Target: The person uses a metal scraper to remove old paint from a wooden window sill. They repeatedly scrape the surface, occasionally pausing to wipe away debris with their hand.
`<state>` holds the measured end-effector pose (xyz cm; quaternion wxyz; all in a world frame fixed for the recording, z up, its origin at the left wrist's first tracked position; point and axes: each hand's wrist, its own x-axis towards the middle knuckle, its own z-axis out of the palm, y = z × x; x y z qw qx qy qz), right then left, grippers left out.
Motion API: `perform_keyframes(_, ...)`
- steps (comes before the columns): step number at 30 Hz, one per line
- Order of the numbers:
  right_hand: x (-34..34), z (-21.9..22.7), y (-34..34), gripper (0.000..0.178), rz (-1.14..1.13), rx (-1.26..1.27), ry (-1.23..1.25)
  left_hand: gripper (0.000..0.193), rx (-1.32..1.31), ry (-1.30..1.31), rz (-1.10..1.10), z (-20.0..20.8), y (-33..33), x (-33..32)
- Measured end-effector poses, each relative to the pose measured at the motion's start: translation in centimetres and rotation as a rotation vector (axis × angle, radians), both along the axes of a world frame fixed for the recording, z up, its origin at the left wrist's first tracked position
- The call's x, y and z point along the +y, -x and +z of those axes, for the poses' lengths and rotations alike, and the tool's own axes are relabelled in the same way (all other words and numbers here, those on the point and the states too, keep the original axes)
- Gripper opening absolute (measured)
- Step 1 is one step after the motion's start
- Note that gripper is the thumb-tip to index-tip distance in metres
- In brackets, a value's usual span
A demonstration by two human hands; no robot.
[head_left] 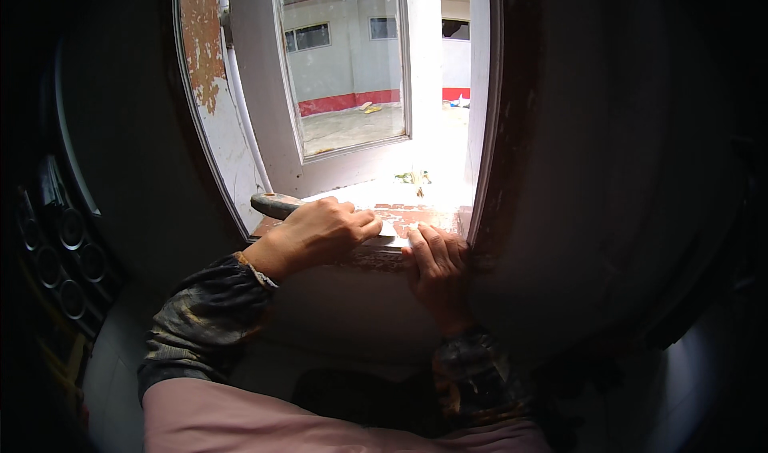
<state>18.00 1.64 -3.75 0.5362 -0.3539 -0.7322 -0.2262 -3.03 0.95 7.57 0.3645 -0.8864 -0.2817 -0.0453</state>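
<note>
Dark wall [608, 173] spreads wide around you, detail lost in shadow. Beyond the opening, a pale building [324, 69] with a red base band.

Window frame [486, 93] stands upright before you, its left jamb [202, 41] flaking to brown. Casement [264, 85] hangs open in the left and middle of the opening, its lower rail above and beyond your left hand [324, 231]; it takes up most of the width there. A white pole [244, 117] runs down the left side, its foot near the tool's butt end. Far left, dark round shapes [70, 229], too dim to name.

Sill [398, 213], patchy white and brown, crosses between the jambs. Right jamb rises just beside your right hand [438, 261], tight on that side; a bright gap lies open between it and the casement.

Your left hand is wrapped round the scraper [274, 205], handle slanting up-left, blade [388, 230] at the sill's near edge. Your right hand bends its fingers over that edge, just beside the blade; cannot tell whether they pinch anything.
</note>
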Motion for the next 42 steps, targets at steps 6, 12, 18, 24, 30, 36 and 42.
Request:
perform_keyframes(6,-0.2,0.0,0.2,0.023,-0.019,0.014,0.016,0.028,0.041,0.061,0.089,0.0,-0.2,0.3)
perform_keyframes(12,0.3,-0.2,0.0,0.023,0.005,-0.008,0.001,0.023,0.027,0.038,0.053,-0.1,0.1,0.3)
perform_keyframes(18,0.0,-0.2,0.3,0.024,-0.021,0.02,0.02,0.017,-0.024,0.04,0.011,-0.1,0.4,0.1)
perform_keyframes(24,-0.1,0.0,0.0,0.023,-0.003,-0.008,0.002,0.027,0.011,0.059,0.086,-0.2,-0.2,0.5)
perform_keyframes(30,-0.1,0.1,0.2,0.024,-0.018,0.005,-0.012,0.014,-0.057,0.001,-0.007,-0.6,0.1,0.2)
perform_keyframes(36,-0.2,0.1,0.2,0.024,-0.01,0.002,0.007,0.02,-0.047,0.07,0.109,-0.5,-1.3,1.1)
perform_keyframes(42,0.0,0.0,0.1,0.024,-0.01,-0.006,0.0,0.011,-0.071,0.12,0.053,0.4,-0.2,0.0)
